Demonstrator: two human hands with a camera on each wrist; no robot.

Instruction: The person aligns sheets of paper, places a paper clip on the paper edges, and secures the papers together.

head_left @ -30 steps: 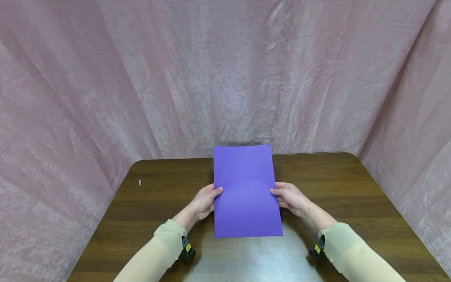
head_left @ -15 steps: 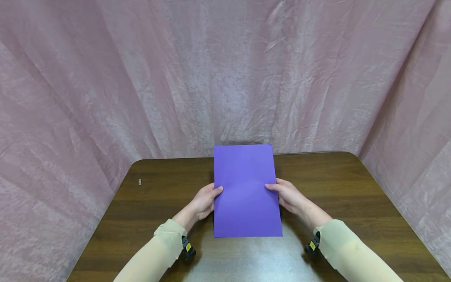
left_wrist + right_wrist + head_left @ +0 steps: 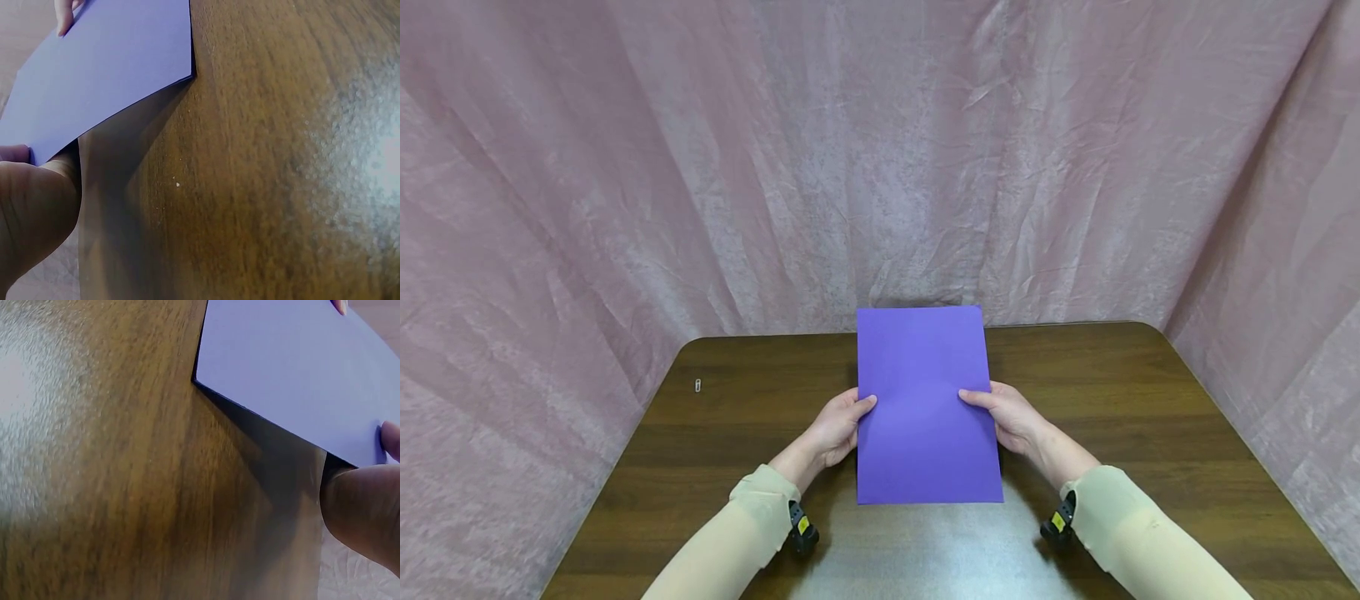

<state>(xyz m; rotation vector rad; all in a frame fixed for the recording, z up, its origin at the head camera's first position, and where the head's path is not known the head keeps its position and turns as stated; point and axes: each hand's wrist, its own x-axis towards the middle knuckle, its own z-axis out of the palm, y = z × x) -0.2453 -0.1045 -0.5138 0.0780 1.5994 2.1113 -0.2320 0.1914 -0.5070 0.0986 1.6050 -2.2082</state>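
Note:
A sheet of purple paper (image 3: 921,450) is held upright lengthwise at the middle of the table, its near edge close to the wood. My left hand (image 3: 837,427) pinches its left edge, thumb on top and the other fingers underneath, mostly hidden. Across from it my right hand (image 3: 1018,417) pinches the right edge the same way, with its thumb lying further in over the sheet. In the left wrist view the paper (image 3: 119,62) slopes upward from the table at its near corner. The right wrist view shows the paper (image 3: 287,369) raised above its own shadow.
A small paper clip (image 3: 697,386) lies at the far left of the brown wooden table (image 3: 737,367). Pink curtains (image 3: 910,167) hang behind the table and along both sides. Black wrist cameras sit under both sleeves.
My right hand has shifted slightly left and up along the paper, its thumb now further in over the sheet. The left hand and the paper stay nearly where they were.

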